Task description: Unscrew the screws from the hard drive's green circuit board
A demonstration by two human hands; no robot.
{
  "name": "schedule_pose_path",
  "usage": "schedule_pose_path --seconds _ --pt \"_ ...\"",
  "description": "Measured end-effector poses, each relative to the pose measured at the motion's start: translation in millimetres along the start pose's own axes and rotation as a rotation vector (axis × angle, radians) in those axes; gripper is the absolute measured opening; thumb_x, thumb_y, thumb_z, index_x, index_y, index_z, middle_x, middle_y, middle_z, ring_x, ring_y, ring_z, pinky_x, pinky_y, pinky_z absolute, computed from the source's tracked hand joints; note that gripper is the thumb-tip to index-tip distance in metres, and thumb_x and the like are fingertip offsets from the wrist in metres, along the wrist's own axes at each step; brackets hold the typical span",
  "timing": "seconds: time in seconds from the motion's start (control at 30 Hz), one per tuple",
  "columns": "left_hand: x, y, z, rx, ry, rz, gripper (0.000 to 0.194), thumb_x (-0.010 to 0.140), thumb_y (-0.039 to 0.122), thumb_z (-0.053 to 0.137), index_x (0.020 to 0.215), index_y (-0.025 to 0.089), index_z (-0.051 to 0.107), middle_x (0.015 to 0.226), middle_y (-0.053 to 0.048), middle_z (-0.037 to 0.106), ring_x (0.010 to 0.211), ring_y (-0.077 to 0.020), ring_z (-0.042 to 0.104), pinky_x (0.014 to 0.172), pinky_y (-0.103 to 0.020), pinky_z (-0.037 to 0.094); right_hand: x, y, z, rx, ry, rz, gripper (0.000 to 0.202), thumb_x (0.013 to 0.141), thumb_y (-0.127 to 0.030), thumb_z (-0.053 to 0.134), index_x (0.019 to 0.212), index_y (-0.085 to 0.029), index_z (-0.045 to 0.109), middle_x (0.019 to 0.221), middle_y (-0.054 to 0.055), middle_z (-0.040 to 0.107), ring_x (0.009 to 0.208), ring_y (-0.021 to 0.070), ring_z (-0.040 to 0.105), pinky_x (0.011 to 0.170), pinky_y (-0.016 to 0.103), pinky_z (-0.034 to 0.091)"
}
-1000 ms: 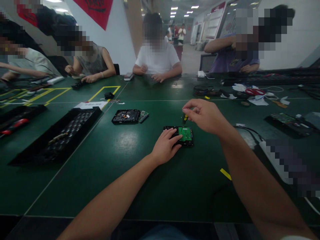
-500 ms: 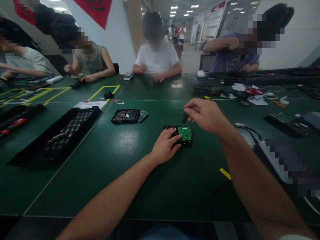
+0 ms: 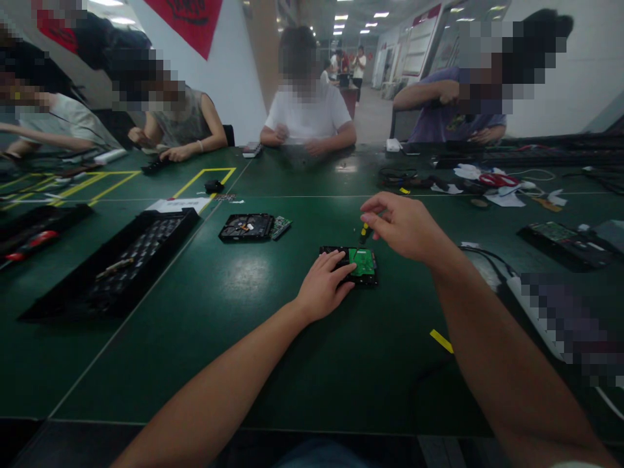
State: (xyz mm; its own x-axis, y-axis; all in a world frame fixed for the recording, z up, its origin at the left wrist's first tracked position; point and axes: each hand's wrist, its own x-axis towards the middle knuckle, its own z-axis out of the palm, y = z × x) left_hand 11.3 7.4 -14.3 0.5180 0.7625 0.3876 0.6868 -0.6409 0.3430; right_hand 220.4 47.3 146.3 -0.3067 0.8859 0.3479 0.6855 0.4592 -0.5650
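A hard drive (image 3: 363, 262) lies on the green table with its green circuit board facing up. My left hand (image 3: 325, 286) rests on the drive's left part, fingers spread and pressing it flat. Above the board's far edge, my right hand (image 3: 397, 224) pinches the top of a small screwdriver (image 3: 363, 233) with a yellow and dark handle. The screwdriver stands nearly upright, its thin shaft pointing down at the board. Whether the tip sits in a screw is too small to tell.
Left of the drive lie another hard drive (image 3: 246, 227) and a loose circuit board (image 3: 281, 227). A long black tray (image 3: 121, 260) stands farther left. At right are a drive-like unit (image 3: 565, 244), a white power strip (image 3: 536, 318) and a yellow strip (image 3: 441, 341). Co-workers sit opposite.
The screwdriver's handle has turned between my right fingers, so its yellow parts now show. My left hand stays on the hard drive.
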Motion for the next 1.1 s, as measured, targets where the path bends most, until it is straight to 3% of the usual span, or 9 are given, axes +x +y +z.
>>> schedule_pose_path --seconds 0.13,0.4,0.63,0.83,1.1 --pt "0.0 -0.6 0.2 -0.005 0.001 -0.003 0.046 0.103 0.036 0.066 0.147 0.025 0.063 0.164 -0.013 0.050 0.155 -0.0336 0.043 0.128 -0.063 0.035 0.8 1.9 0.3 -0.079 0.012 -0.012 0.015 0.095 -0.028 0.063 0.098 -0.020 0.076 0.087 0.007 0.079 0.080 0.0236 0.072 0.076 0.036 0.052" --pt "0.0 1.0 -1.2 0.008 -0.008 -0.011 0.045 0.104 0.037 0.064 0.146 0.025 0.064 0.163 -0.014 0.051 0.155 -0.0330 0.043 0.129 -0.062 0.034 0.7 5.8 -2.1 -0.092 -0.005 -0.103 0.024 0.092 -0.021 0.061 0.106 -0.024 0.080 0.103 0.007 0.079 0.088 0.0249 0.069 0.083 0.038 0.050" --pt "0.2 1.0 -2.0 0.006 -0.009 -0.006 0.045 0.104 0.037 0.064 0.147 0.024 0.064 0.163 -0.014 0.051 0.156 -0.0332 0.043 0.128 -0.063 0.034 0.6 3.3 -2.8 -0.132 0.018 -0.099 0.016 0.093 -0.034 0.070 0.097 -0.021 0.078 0.094 0.007 0.077 0.082 0.0221 0.065 0.076 0.035 0.045" --pt "0.1 1.3 -2.2 -0.001 -0.007 -0.004 0.044 0.104 0.037 0.064 0.146 0.024 0.064 0.163 -0.014 0.051 0.156 -0.0335 0.043 0.128 -0.062 0.034 -0.4 1.8 -1.9 -0.118 0.001 -0.061 0.023 0.090 -0.044 0.076 0.087 -0.022 0.074 0.085 0.005 0.075 0.076 0.0210 0.064 0.071 0.034 0.044" --pt "-0.3 -0.2 -0.4 0.002 -0.006 -0.001 0.046 0.103 0.037 0.065 0.148 0.025 0.062 0.164 -0.013 0.050 0.156 -0.0334 0.042 0.128 -0.063 0.034 -2.2 2.3 -2.8 -0.037 -0.019 -0.044 0.020 0.093 -0.028 0.067 0.110 -0.022 0.075 0.093 0.006 0.080 0.072 0.0223 0.072 0.076 0.037 0.052"
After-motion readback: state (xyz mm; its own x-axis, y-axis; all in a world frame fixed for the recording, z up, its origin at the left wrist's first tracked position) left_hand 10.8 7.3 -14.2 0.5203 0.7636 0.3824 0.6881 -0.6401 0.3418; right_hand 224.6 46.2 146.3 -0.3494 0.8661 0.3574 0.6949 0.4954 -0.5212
